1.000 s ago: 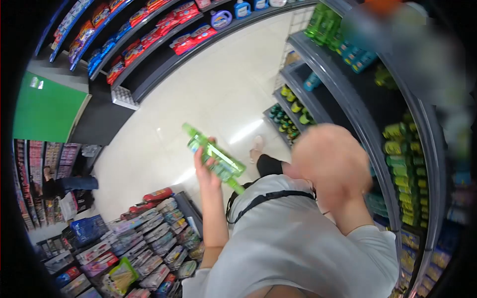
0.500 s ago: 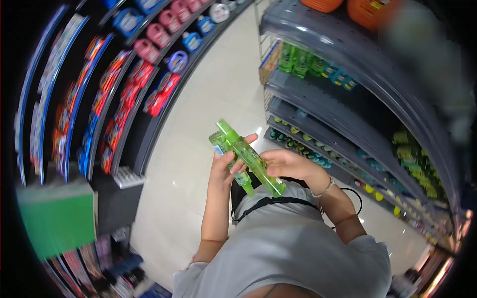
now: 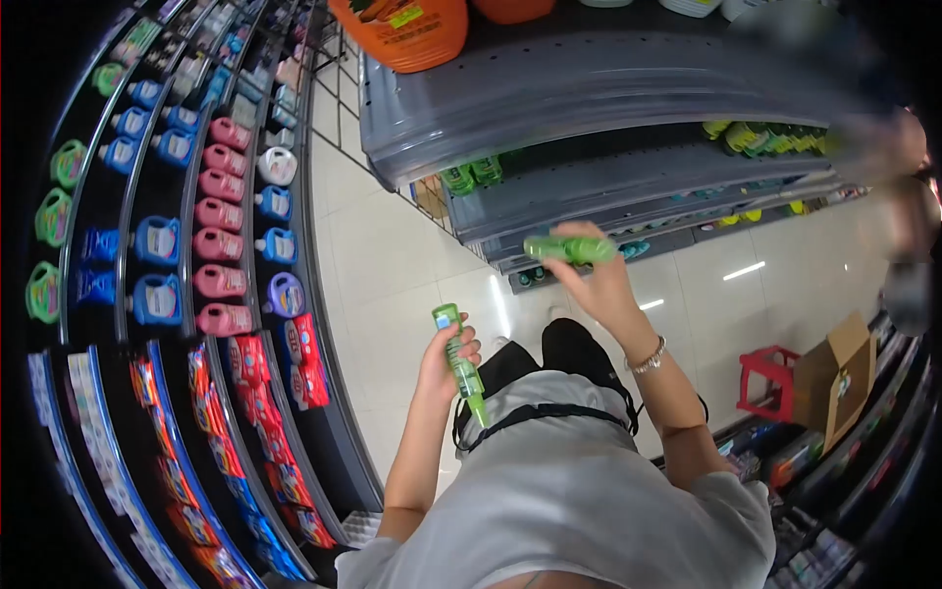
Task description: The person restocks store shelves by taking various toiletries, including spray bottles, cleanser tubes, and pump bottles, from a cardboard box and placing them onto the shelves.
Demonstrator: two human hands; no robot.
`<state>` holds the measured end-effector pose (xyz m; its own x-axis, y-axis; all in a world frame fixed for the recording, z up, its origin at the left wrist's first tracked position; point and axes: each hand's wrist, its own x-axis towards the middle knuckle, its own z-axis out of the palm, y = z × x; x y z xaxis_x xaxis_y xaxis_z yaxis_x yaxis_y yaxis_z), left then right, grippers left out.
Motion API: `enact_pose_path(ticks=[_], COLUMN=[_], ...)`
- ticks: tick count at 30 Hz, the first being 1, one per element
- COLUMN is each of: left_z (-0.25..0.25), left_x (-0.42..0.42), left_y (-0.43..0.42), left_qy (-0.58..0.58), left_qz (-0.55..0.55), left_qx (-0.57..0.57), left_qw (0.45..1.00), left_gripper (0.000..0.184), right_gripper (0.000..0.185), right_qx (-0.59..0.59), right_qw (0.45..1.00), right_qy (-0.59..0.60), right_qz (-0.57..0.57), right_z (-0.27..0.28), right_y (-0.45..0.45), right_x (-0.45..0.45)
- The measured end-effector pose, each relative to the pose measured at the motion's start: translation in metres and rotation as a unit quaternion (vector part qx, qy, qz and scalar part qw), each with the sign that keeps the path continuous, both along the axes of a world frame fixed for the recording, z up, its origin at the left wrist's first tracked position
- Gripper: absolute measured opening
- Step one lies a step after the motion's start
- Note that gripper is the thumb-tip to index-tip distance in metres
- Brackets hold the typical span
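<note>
My left hand [image 3: 451, 351] is wrapped round a green bottle [image 3: 459, 358], which points down toward my waist with its narrow end. Higher and to the right, my right hand [image 3: 592, 278] grips a second green bottle [image 3: 569, 247], held nearly level and slightly blurred, in front of the grey shelf unit [image 3: 549, 88]. The two bottles are apart. Under the unit's upper board, a few green bottles [image 3: 473, 175] stand at the left end of a shelf, near a wire side panel.
Orange jugs [image 3: 407, 29] stand on the unit's top. To the left, curved shelves hold pink bottles [image 3: 221, 242], blue bottles and red packs [image 3: 306, 360]. A red stool [image 3: 768, 383] and an open cardboard box [image 3: 834, 381] are at the right on the pale floor.
The view has swung right toward the grey shelf unit. The bottles, close together half a second ago, are now apart; my right hand has moved up and right with one.
</note>
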<state>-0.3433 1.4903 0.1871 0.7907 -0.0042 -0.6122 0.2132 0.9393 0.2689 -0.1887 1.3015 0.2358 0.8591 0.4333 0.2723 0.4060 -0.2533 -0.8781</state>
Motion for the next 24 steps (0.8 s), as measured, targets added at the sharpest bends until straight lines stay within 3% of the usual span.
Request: enact_pose_path(ticks=[1,2,4,6,8,10,12,13,17,19,20,22,24], left_z=[-0.003,-0.003,0.0,-0.007,0.0,0.001,0.007,0.003,-0.017,-0.021,-0.023,-0.023,-0.009], left_x=[-0.004,-0.006,-0.006,-0.01,-0.006,-0.003,-0.001,-0.001,-0.004,-0.002,0.0,0.011,0.023], left_y=[0.003,0.001,-0.005,-0.005,-0.019,-0.022,-0.027,-0.029,-0.041,-0.048,-0.051,-0.056,-0.06], left_qy=[-0.01,-0.007,0.051,0.026,-0.003,0.001,-0.06,-0.075,-0.098,-0.115,-0.114,-0.139,-0.149], left_qz=[-0.015,-0.02,-0.072,-0.119,-0.11,-0.103,-0.033,-0.014,-0.005,-0.064,-0.058,-0.039,-0.058], left_qx=[-0.039,-0.04,0.107,0.147,0.131,0.129,-0.013,-0.031,0.027,0.143,0.144,0.019,0.079], left_qw=[0.999,0.999,0.99,0.982,0.985,0.986,0.998,0.997,0.995,0.981,0.981,0.989,0.984], left_gripper=[0.037,0.037,0.047,0.054,0.052,0.061,0.076,0.087,0.084,0.067,0.067,0.062,0.056], right_gripper=[0.03,0.03,0.032,0.033,0.034,0.037,0.037,0.039,0.045,0.047,0.048,0.049,0.049], right_qx=[-0.002,-0.003,0.047,0.006,-0.035,-0.071,-0.037,-0.053,-0.061,-0.048,-0.036,-0.027,-0.021], right_qw=[0.995,0.995,0.983,0.984,0.983,0.973,0.971,0.979,0.991,0.993,0.994,0.995,0.996], right_qy=[-0.099,-0.096,-0.172,-0.174,-0.176,-0.212,-0.23,-0.193,-0.115,-0.107,-0.098,-0.089,-0.08], right_qz=[-0.033,-0.038,-0.049,-0.045,-0.035,-0.057,-0.046,-0.03,0.009,0.016,0.018,0.028,0.037], right_z=[0.004,0.006,0.009,0.007,0.0,-0.01,-0.016,-0.019,-0.027,-0.035,-0.038,-0.038,-0.042], right_y=[0.006,0.012,0.024,0.035,0.042,0.05,0.056,0.058,0.062,0.065,0.066,0.066,0.066], right_x=[0.008,0.014,0.031,0.052,0.064,0.076,0.087,0.092,0.1,0.105,0.106,0.107,0.108])
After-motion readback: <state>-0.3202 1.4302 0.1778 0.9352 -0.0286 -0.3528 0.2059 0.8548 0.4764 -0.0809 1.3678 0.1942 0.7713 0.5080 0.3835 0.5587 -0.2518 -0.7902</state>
